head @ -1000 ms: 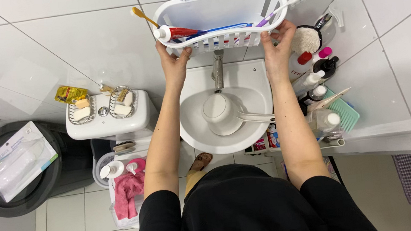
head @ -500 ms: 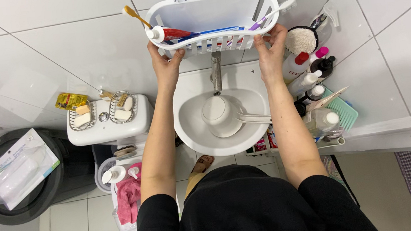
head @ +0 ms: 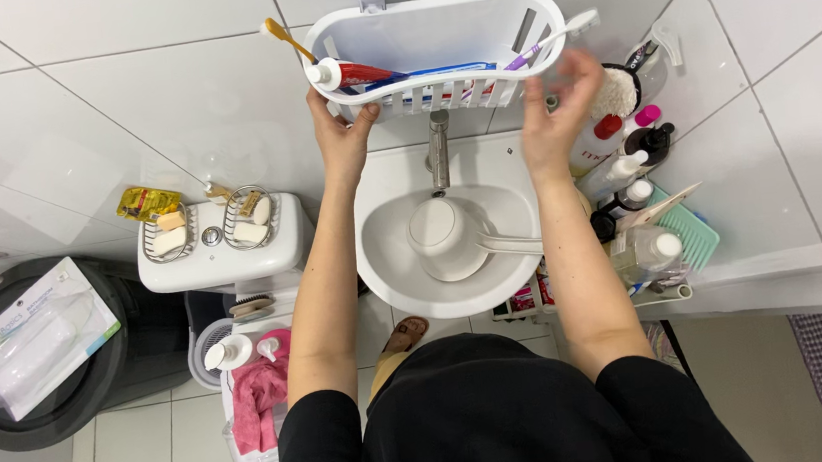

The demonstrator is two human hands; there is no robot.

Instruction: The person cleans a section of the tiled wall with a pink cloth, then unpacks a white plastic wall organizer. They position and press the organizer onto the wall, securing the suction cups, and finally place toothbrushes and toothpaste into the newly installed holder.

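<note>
Starting at the left, a dark bin point(head: 55, 396) stands on the floor with a clear flat pack point(head: 35, 343) lying across its top. Beside it a white cistern point(head: 222, 254) carries two wire soap dishes point(head: 215, 225) and a yellow packet point(head: 147, 201); below sits a basket point(head: 239, 378) with a pink cloth and white bottles.

The left hand point(head: 342, 137) is raised to the wall, its fingers closed on the lower left rim of the caddy point(head: 433, 43), a white plastic holder hung on the tiled wall by two suction cups above the tap point(head: 437, 148). In the caddy lie a red-and-white tube point(head: 356, 73), a yellow-handled brush point(head: 287, 40) sticking out at the left and a purple-and-white toothbrush point(head: 549, 42) at the right.

Under it is the round sink point(head: 384, 264), with a white dipper point(head: 447, 238) resting in the bowl.

The right hand point(head: 560, 111) is just below the caddy's right end, fingers spread apart and blurred, gripping nothing. Right of it, bottles point(head: 632, 175) and a green tray point(head: 693, 234) crowd a shelf.
</note>
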